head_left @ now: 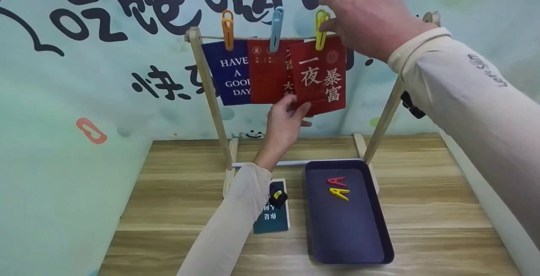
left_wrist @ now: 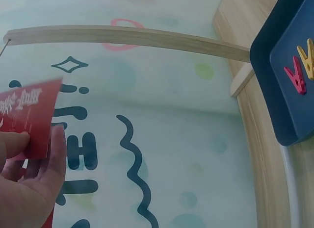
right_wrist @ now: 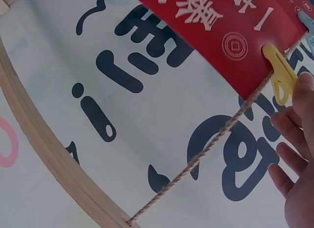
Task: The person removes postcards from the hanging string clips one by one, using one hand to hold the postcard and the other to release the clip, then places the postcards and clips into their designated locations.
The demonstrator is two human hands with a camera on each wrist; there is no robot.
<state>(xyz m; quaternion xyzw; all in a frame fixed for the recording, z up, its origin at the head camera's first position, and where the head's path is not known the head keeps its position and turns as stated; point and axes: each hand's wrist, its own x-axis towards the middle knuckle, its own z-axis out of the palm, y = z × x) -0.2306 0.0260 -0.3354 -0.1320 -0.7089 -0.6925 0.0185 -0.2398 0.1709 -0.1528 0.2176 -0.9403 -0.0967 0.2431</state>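
Note:
A red card with white characters hangs from the rope at the right, under a yellow clothespin. My left hand pinches its lower left corner; in the left wrist view the thumb lies on its front and the fingers behind. Up at the clothespin is my right hand. Seen from the right wrist, its fingers are spread apart beside the yellow clip, which sits on rope and card, with the thumb tip right at the clip's handle end.
Farther left hang a second red card with a blue clothespin and a navy card with an orange one. A wooden rack carries the rope. Below, a dark tray holds red and yellow clothespins; a teal card lies alongside.

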